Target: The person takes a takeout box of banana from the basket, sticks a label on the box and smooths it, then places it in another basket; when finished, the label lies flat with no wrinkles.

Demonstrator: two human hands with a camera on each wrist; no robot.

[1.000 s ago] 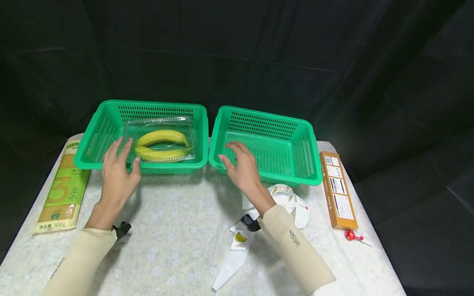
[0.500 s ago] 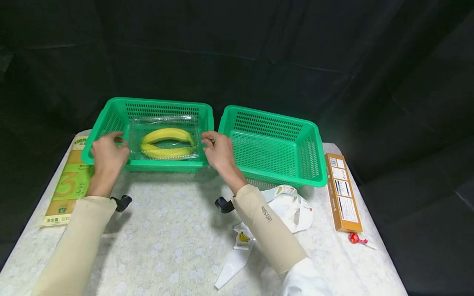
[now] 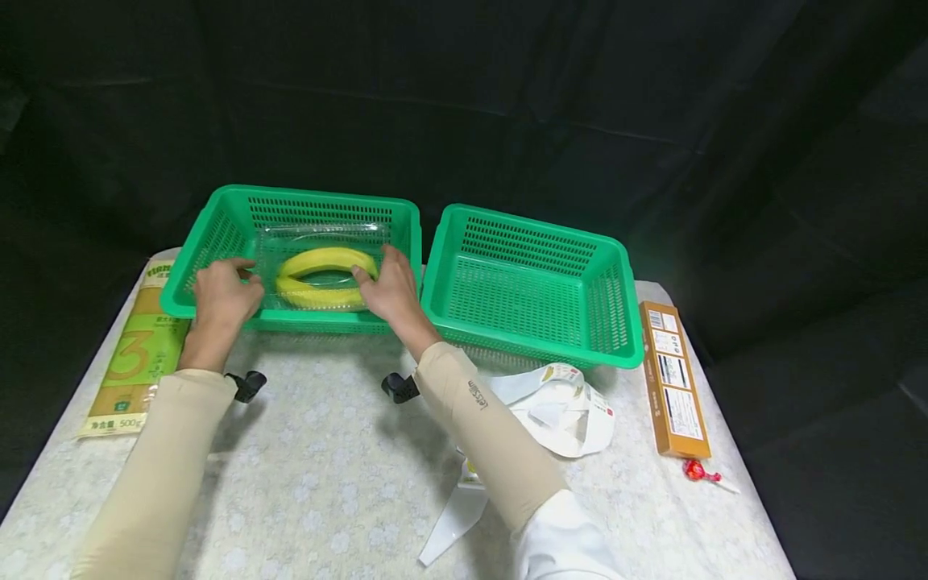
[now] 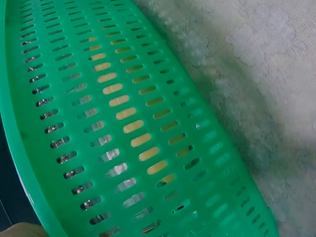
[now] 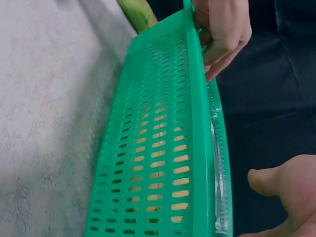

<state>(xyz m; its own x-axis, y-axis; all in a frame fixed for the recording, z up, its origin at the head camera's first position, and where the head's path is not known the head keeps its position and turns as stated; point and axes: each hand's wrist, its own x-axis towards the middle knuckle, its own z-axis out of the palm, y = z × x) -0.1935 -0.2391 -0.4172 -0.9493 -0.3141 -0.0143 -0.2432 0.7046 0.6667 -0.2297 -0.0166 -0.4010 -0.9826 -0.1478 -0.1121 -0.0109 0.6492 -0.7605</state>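
A clear plastic box (image 3: 326, 235) with bananas (image 3: 326, 258) showing through it lies in the left green basket (image 3: 290, 322). My left hand (image 3: 222, 294) reaches over the basket's front rim at the box's left end. In the right wrist view its fingers (image 5: 216, 54) bend down inside the rim; I cannot tell whether they grip the box. My right hand (image 3: 391, 288) is over the box's right end, its thumb apart from its fingers. The right wrist view shows that thumb (image 5: 266, 181) extended above the rim. The left wrist view shows mostly the basket's slotted wall (image 4: 113, 123).
Another green basket (image 3: 507, 298) stands to the right. A roll of white banana-printed labels (image 3: 573, 411) trails across the patterned tablecloth. An orange carton (image 3: 674, 379) and a red lollipop (image 3: 693, 470) lie at the right edge, a yellow-green 500 g packet (image 3: 134, 354) at the left.
My right hand has moved left from the right basket to the box's right end. My left hand has gone from the left basket's front rim to the box's left end, fingers bending.
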